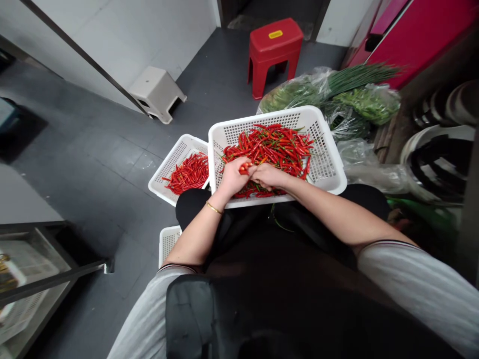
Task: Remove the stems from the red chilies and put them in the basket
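A large white basket [325,169] rests on my lap, heaped with red chillies [275,144] that still carry green stems. Both hands meet over its near edge. My left hand [232,177], with a gold bangle on the wrist, is closed on a red chilli [245,168]. My right hand [267,175] is curled beside it, fingers pinched at the same chilli's end. A smaller white basket [168,167] on the floor to the left holds stemless red chillies [189,173].
Part of a third white basket [168,242] shows by my left knee. Bags of green vegetables [337,92] lie behind the big basket. A red stool [274,50] and a grey stool [157,92] stand on the dark floor. Metal bowls [437,159] sit at right.
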Motion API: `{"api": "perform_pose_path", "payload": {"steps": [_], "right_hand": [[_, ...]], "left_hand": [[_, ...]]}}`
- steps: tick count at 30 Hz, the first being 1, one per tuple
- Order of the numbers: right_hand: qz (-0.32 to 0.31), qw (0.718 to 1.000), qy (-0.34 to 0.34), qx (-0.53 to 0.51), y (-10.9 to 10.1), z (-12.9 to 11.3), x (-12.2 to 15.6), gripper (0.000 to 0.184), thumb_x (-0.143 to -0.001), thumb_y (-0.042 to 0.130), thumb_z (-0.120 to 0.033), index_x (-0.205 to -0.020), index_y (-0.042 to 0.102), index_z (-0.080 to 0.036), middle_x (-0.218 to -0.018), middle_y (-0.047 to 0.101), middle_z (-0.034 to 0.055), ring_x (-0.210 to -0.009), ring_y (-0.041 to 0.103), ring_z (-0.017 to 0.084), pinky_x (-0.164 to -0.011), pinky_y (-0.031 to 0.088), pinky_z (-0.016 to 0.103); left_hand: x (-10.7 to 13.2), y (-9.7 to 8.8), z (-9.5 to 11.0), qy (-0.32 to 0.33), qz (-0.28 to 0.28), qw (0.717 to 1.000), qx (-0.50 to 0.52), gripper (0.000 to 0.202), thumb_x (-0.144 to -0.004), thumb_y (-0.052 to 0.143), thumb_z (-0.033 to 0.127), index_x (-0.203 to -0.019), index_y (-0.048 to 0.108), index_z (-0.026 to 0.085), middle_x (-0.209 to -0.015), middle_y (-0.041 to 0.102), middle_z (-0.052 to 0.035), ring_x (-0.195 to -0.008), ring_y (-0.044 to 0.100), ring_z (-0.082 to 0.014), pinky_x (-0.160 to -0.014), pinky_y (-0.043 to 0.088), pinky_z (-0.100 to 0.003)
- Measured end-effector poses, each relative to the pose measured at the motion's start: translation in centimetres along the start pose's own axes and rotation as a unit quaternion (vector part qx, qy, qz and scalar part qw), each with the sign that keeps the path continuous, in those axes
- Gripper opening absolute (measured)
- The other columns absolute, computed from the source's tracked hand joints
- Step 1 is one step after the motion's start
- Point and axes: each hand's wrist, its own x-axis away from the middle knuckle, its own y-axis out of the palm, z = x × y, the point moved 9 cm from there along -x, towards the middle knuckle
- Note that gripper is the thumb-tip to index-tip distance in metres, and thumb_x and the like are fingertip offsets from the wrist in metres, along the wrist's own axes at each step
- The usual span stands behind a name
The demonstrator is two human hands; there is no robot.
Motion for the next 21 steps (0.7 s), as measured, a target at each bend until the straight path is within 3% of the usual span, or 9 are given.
{"api": "perform_pose_path", "payload": {"steps": [2, 5, 8, 10, 12, 14, 17, 19, 21], "right_hand": [[0.036, 0.984, 0.002, 0.173, -0.1, 0.1, -0.4, 0.03, -0.092, 0.039, -0.028, -0.078, 0.062, -0.014, -0.059, 0.063, 0.0054, -0.05, 0.058, 0.016, -0.052, 0.044, 0.025], [0.025, 0.893, -0.12, 0.434, 2.8, -0.9, -1.2, 0.03, -0.094, 0.04, -0.028, -0.111, 0.063, -0.017, -0.103, 0.067, 0.0157, -0.079, 0.066, 0.022, -0.067, 0.046, 0.03], [-0.028, 0.807, -0.236, 0.54, 6.6, -0.8, -1.9, 0.034, -0.096, 0.032, -0.019, -0.115, 0.061, -0.017, -0.112, 0.061, 0.0191, -0.086, 0.065, 0.023, -0.067, 0.044, 0.031], [-0.042, 0.79, -0.266, 0.55, 7.4, -0.7, -2.4, 0.036, -0.096, 0.029, -0.014, -0.107, 0.063, -0.013, -0.106, 0.062, 0.0198, -0.084, 0.064, 0.023, -0.065, 0.042, 0.031], [-0.034, 0.807, -0.268, 0.525, 6.7, -1.2, -2.8, 0.031, -0.095, 0.034, -0.016, -0.101, 0.063, -0.011, -0.102, 0.063, 0.0192, -0.08, 0.063, 0.022, -0.063, 0.04, 0.029], [0.016, 0.859, -0.244, 0.45, 4.2, -2.2, -2.9, 0.022, -0.092, 0.043, -0.021, -0.098, 0.062, -0.012, -0.098, 0.065, 0.016, -0.076, 0.063, 0.02, -0.061, 0.04, 0.028], [0.102, 0.942, -0.196, 0.253, -0.3, -3.7, -2.2, 0.014, -0.09, 0.048, -0.024, -0.093, 0.058, -0.014, -0.08, 0.066, 0.0071, -0.067, 0.061, 0.016, -0.059, 0.041, 0.025], [0.123, 0.963, -0.191, 0.143, -1.9, -4.6, -1.5, 0.014, -0.091, 0.046, -0.025, -0.09, 0.055, -0.016, -0.068, 0.063, 0.0024, -0.06, 0.058, 0.014, -0.058, 0.041, 0.024], [0.159, 0.956, -0.212, 0.128, -2.6, -5.6, -0.6, 0.016, -0.091, 0.044, -0.026, -0.086, 0.055, -0.016, -0.07, 0.063, 0.0034, -0.063, 0.058, 0.015, -0.06, 0.041, 0.025]], "left_hand": [[0.4, -1.2, 1.1, 0.053, 0.05, 0.995, -0.069, 0.015, -0.069, 0.074, 0.025, -0.069, 0.061, 0.017, -0.073, 0.061, -0.0025, -0.077, 0.059, -0.0154, -0.069, 0.047, -0.025], [0.8, -4.6, 0.3, 0.024, 0.143, 0.989, 0.031, 0.015, -0.076, 0.068, 0.027, -0.071, 0.06, 0.017, -0.071, 0.063, -0.003, -0.075, 0.063, -0.0153, -0.068, 0.05, -0.026], [0.5, -6.2, -1.7, -0.063, 0.128, 0.972, 0.185, 0.018, -0.077, 0.068, 0.03, -0.075, 0.06, 0.014, -0.068, 0.064, -0.0037, -0.065, 0.064, -0.0139, -0.061, 0.053, -0.025], [0.5, -6.4, -2.5, -0.107, 0.089, 0.964, 0.227, 0.02, -0.074, 0.071, 0.029, -0.077, 0.062, 0.012, -0.065, 0.064, -0.0038, -0.058, 0.063, -0.0126, -0.055, 0.052, -0.024], [0.5, -6.2, -3.1, -0.134, 0.062, 0.963, 0.224, 0.02, -0.07, 0.074, 0.027, -0.075, 0.062, 0.012, -0.057, 0.061, -0.0013, -0.047, 0.057, -0.0095, -0.046, 0.047, -0.021], [0.5, -5.6, -3.9, -0.151, 0.047, 0.967, 0.202, 0.019, -0.067, 0.076, 0.023, -0.074, 0.063, 0.012, -0.051, 0.056, 0.0014, -0.039, 0.048, -0.0065, -0.038, 0.039, -0.018], [0.4, -3.6, -5.1, -0.177, 0.011, 0.97, 0.166, 0.02, -0.062, 0.079, 0.019, -0.073, 0.064, 0.012, -0.047, 0.053, 0.0028, -0.035, 0.043, -0.0052, -0.034, 0.031, -0.018], [0.3, -2.2, -5.3, -0.181, -0.021, 0.973, 0.144, 0.022, -0.059, 0.081, 0.018, -0.065, 0.061, 0.013, -0.044, 0.052, 0.0022, -0.035, 0.043, -0.0056, -0.034, 0.03, -0.018], [0.4, -1.4, -5.4, -0.189, -0.033, 0.972, 0.136, 0.028, -0.058, 0.082, 0.02, -0.055, 0.056, 0.013, -0.041, 0.05, 0.0017, -0.034, 0.042, -0.0058, -0.034, 0.029, -0.019]]}}
